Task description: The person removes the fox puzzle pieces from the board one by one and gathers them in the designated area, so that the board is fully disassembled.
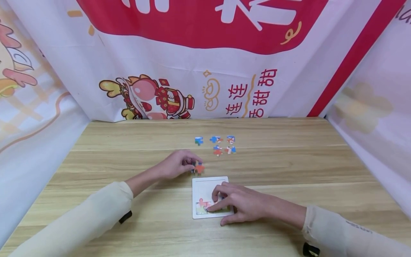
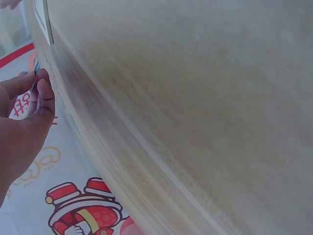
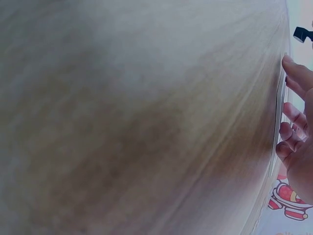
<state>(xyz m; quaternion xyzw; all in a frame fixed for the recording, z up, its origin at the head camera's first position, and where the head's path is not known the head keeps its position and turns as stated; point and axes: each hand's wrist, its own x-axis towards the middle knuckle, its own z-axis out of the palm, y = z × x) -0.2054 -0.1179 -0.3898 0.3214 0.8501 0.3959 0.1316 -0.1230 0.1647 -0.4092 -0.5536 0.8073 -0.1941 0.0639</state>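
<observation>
Pieces (image 1: 201, 208) at the tray (image 1: 210, 179)'s six o'clock seem pressed by right hand (image 1: 240, 202), fingers spread, while left hand (image 1: 179, 164) pinches an orange piece (image 1: 199, 168) past twelve, likely needing lining up.

Orange-and-blue puzzle piece (image 1: 199, 168) in left fingers (image 1: 193, 156), just beyond partly filled, flat white tray (image 1: 204, 186)

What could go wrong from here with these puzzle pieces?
The orange piece sits at the fingertips of the left hand, so it might slip.

The right hand reaches over the white tray, and its fingers could nudge the pieces laid inside out of line.

The loose pieces beyond the tray lie close together; a reach could jostle neighbours.
</observation>
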